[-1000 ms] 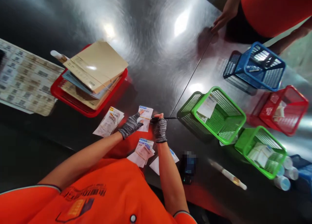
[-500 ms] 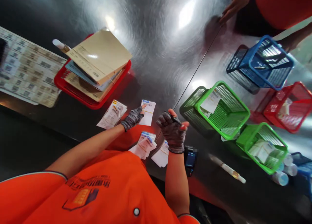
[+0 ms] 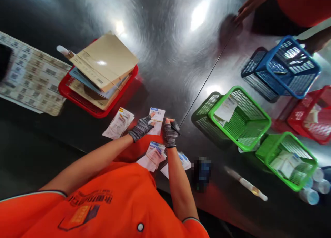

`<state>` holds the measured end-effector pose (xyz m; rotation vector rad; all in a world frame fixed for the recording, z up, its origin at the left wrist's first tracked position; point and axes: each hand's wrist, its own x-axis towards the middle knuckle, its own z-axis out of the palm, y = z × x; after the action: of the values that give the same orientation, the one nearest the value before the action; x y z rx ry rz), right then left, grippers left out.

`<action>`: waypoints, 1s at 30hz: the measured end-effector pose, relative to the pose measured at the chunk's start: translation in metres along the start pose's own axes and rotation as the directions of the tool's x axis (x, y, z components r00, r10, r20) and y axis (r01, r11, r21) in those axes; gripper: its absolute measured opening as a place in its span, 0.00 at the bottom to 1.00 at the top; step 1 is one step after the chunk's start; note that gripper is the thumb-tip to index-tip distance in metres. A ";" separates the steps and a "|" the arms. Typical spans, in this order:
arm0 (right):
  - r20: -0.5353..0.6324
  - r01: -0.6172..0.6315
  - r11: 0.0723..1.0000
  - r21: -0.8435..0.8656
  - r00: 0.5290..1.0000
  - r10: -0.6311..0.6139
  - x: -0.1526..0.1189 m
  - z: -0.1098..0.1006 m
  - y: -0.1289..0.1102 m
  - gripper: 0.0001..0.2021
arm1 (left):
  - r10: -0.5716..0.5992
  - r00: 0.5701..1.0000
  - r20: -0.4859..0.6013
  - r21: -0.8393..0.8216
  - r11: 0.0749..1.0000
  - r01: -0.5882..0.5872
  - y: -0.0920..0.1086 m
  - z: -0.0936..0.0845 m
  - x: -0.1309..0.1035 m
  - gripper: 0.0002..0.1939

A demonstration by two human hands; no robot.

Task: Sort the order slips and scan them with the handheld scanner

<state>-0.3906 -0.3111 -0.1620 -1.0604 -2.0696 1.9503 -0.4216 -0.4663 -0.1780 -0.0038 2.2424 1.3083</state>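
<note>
My left hand (image 3: pixel 141 127), in a grey fingerless glove, lies at the left edge of a banded bundle of printed slips (image 3: pixel 158 128). Its bare fingertips are spread flat on the top slip. Close on the right, my gloved right hand (image 3: pixel 170 134) is closed around a thin black pen (image 3: pixel 176 129) at the bundle's right edge. The pen's tip is hidden. A second slip stack (image 3: pixel 120 122) lies left of my left hand. Below the hands are a fanned slip pile (image 3: pixel 153 156) and more slips (image 3: pixel 184 161), partly covered by my right forearm.
A red basket (image 3: pixel 99 113) holds large envelopes at left, near a sheet of printed codes (image 3: pixel 31 79). Green baskets (image 3: pixel 239 146), a blue basket (image 3: pixel 292 67) and a red basket (image 3: pixel 319 127) stand right. A marker (image 3: pixel 247 184) lies nearby. Another person's hand (image 3: pixel 254 3) rests at the far edge.
My right hand has moved left and down to the bundle, its fingers now closed around the pen. My left hand stays at the bundle, its fingers slightly shifted.
</note>
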 end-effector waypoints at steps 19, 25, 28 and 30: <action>0.085 0.054 0.973 -0.225 0.996 -0.035 -0.004 -0.001 0.035 0.11 | -0.014 1.000 -0.011 0.062 0.998 0.015 -0.007 0.006 0.000 0.25; 0.118 0.144 0.929 -0.341 0.987 -0.109 0.000 0.002 0.034 0.08 | -0.001 1.000 -0.011 0.073 0.997 0.002 -0.006 0.006 0.000 0.23; 0.127 0.169 0.911 -0.377 0.983 -0.129 0.002 0.004 0.033 0.09 | 0.002 1.000 -0.012 0.067 0.998 -0.001 -0.006 0.006 -0.001 0.24; 0.114 0.187 0.905 -0.382 0.981 -0.155 0.003 0.006 0.031 0.10 | 0.003 1.000 -0.015 0.061 0.998 -0.002 -0.007 0.006 -0.001 0.24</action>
<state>-0.3828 -0.3165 -0.1925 -0.8267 -2.5733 1.5579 -0.4162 -0.4655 -0.1852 0.0112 2.2946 1.2439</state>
